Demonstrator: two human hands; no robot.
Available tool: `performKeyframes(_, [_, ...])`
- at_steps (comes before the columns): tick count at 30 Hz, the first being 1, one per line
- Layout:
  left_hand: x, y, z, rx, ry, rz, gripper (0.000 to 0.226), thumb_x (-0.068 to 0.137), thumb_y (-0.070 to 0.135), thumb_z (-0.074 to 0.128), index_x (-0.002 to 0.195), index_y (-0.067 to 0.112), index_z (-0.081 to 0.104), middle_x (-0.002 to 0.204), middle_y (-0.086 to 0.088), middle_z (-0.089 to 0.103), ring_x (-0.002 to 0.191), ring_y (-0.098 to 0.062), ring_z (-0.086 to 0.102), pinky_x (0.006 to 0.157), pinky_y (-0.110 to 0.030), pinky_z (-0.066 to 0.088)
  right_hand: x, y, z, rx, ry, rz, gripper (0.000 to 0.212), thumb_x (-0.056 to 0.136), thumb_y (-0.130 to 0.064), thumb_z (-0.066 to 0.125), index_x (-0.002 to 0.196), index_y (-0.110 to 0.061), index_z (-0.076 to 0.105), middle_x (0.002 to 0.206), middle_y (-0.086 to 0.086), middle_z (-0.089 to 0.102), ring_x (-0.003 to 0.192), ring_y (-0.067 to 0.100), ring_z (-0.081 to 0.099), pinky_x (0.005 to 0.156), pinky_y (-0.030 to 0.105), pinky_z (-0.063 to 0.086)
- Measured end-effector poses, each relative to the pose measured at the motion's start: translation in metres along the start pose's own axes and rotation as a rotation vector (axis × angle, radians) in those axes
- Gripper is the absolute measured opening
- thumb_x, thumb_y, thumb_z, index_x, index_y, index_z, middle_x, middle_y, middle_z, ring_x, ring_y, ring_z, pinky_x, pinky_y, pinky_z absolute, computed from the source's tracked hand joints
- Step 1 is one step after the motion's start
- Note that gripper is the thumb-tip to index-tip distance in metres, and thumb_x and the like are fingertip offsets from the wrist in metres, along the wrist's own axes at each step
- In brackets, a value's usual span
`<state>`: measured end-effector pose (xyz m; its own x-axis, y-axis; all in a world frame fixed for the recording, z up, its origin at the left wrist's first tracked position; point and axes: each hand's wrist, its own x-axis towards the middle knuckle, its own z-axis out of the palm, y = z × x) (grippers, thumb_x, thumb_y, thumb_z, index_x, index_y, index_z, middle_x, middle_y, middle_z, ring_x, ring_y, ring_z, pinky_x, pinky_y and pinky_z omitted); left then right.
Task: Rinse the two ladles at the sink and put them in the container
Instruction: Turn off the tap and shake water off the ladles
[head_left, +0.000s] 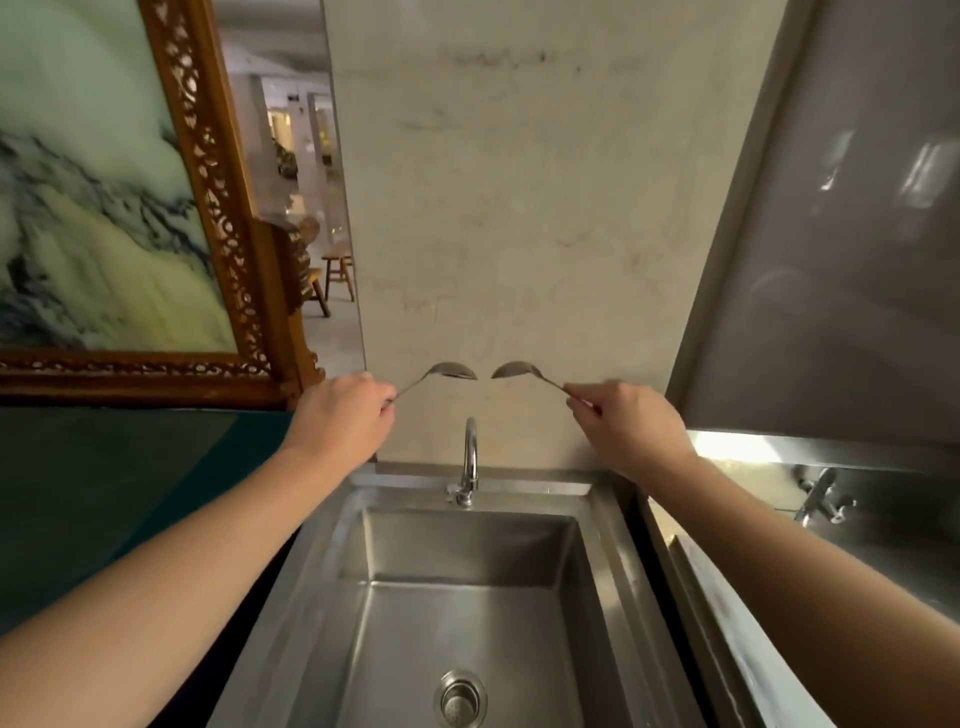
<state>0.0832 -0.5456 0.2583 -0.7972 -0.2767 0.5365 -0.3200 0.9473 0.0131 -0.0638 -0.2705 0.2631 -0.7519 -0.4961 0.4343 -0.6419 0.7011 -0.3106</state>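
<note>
My left hand (345, 415) grips the handle of a small metal ladle (451, 370), its bowl pointing right. My right hand (626, 421) grips a second metal ladle (515, 370), its bowl pointing left. The two bowls almost meet, held up in front of the beige wall, above the curved chrome faucet (470, 460). Below lies the steel sink (467, 597), dry, with a round drain strainer (460, 699). No water runs from the faucet. No container shows in the head view.
A carved wooden frame with a marbled picture (104, 208) stands at the left above a dark green counter (104, 493). At the right sits a second steel basin with its own tap (823, 499). A grey glossy panel rises behind it.
</note>
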Motion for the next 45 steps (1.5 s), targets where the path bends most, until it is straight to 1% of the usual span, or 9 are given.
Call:
performKeyframes(9, [0.014, -0.036, -0.092, -0.058, 0.187, 0.136, 0.014, 0.094, 0.022, 0.065, 0.104, 0.020, 0.074, 0.085, 0.001, 0.074, 0.072, -0.017, 0.068, 0.054, -0.026, 0.046, -0.001, -0.077, -0.060, -0.027, 0.221, -0.038, 0.032, 0.100, -0.029, 0.053, 0.125, -0.031, 0.074, 0.092, 0.004, 0.069, 0.080, 0.031, 0.065, 0.060, 0.033, 0.046])
performKeyframes(13, [0.014, -0.053, -0.108, -0.072, 0.235, 0.183, 0.010, 0.092, 0.023, 0.066, 0.099, 0.022, 0.074, 0.081, 0.001, 0.073, 0.068, -0.021, 0.067, 0.053, -0.029, 0.050, -0.020, -0.106, -0.068, -0.049, 0.290, -0.039, 0.029, 0.098, -0.026, 0.058, 0.120, -0.026, 0.077, 0.099, 0.008, 0.065, 0.078, 0.034, 0.066, 0.065, 0.041, 0.056])
performKeyframes(16, [0.009, -0.066, -0.109, -0.075, 0.279, 0.201, 0.005, 0.088, 0.022, 0.070, 0.092, 0.022, 0.074, 0.074, 0.001, 0.071, 0.061, -0.021, 0.063, 0.049, -0.024, 0.036, -0.037, -0.120, -0.070, -0.093, 0.294, -0.009, 0.029, 0.098, -0.024, 0.058, 0.120, -0.025, 0.077, 0.098, 0.009, 0.063, 0.078, 0.034, 0.065, 0.067, 0.042, 0.057])
performKeyframes(22, [-0.006, -0.081, -0.097, -0.126, 0.253, 0.176, 0.007, 0.088, 0.023, 0.071, 0.093, 0.019, 0.075, 0.075, 0.001, 0.072, 0.062, -0.019, 0.062, 0.048, -0.022, 0.032, -0.065, -0.127, -0.080, -0.141, 0.272, 0.064, 0.028, 0.098, -0.022, 0.058, 0.117, -0.022, 0.079, 0.093, 0.003, 0.063, 0.076, 0.026, 0.063, 0.064, 0.031, 0.049])
performKeyframes(27, [-0.022, -0.065, -0.083, -0.257, 0.168, 0.181, 0.006, 0.086, 0.025, 0.073, 0.092, 0.024, 0.076, 0.071, 0.006, 0.072, 0.061, -0.020, 0.064, 0.052, -0.028, 0.051, -0.101, -0.110, -0.087, -0.088, 0.228, 0.202, 0.027, 0.098, -0.028, 0.059, 0.115, -0.025, 0.079, 0.097, 0.001, 0.067, 0.085, 0.021, 0.065, 0.076, 0.040, 0.058])
performKeyframes(35, [-0.047, 0.061, -0.050, -0.637, -0.178, 0.091, 0.010, 0.075, 0.033, 0.084, 0.075, 0.035, 0.074, 0.066, 0.021, 0.070, 0.068, -0.012, 0.068, 0.063, -0.025, 0.047, -0.178, -0.028, -0.114, 0.165, 0.257, 0.463, 0.018, 0.093, -0.028, 0.067, 0.103, -0.026, 0.082, 0.072, -0.020, 0.069, 0.061, -0.001, 0.061, 0.057, 0.015, 0.040])
performKeyframes(37, [-0.054, 0.102, -0.044, -0.735, -0.275, 0.080, 0.015, 0.075, 0.035, 0.085, 0.070, 0.036, 0.071, 0.065, 0.022, 0.070, 0.070, -0.009, 0.068, 0.068, -0.028, 0.049, -0.199, -0.005, -0.122, 0.310, 0.276, 0.544, 0.013, 0.091, -0.026, 0.070, 0.094, -0.028, 0.082, 0.052, -0.023, 0.063, 0.046, -0.002, 0.054, 0.052, 0.015, 0.038])
performKeyframes(40, [-0.061, 0.181, -0.038, -0.875, -0.400, 0.082, 0.013, 0.075, 0.031, 0.087, 0.074, 0.031, 0.074, 0.070, 0.012, 0.074, 0.076, -0.017, 0.072, 0.081, -0.037, 0.054, -0.239, 0.035, -0.144, 0.508, 0.320, 0.650, 0.016, 0.089, -0.020, 0.072, 0.079, -0.029, 0.080, 0.049, -0.014, 0.059, 0.044, 0.006, 0.046, 0.044, 0.023, 0.041])
performKeyframes(45, [-0.082, 0.346, -0.049, -1.210, -0.610, 0.025, 0.013, 0.081, 0.013, 0.084, 0.090, 0.009, 0.076, 0.071, -0.007, 0.069, 0.054, -0.007, 0.066, 0.052, -0.025, 0.057, -0.320, 0.129, -0.203, 0.684, 0.379, 0.830, 0.019, 0.087, -0.023, 0.074, 0.071, -0.031, 0.081, 0.051, -0.012, 0.063, 0.044, 0.005, 0.052, 0.044, 0.023, 0.045])
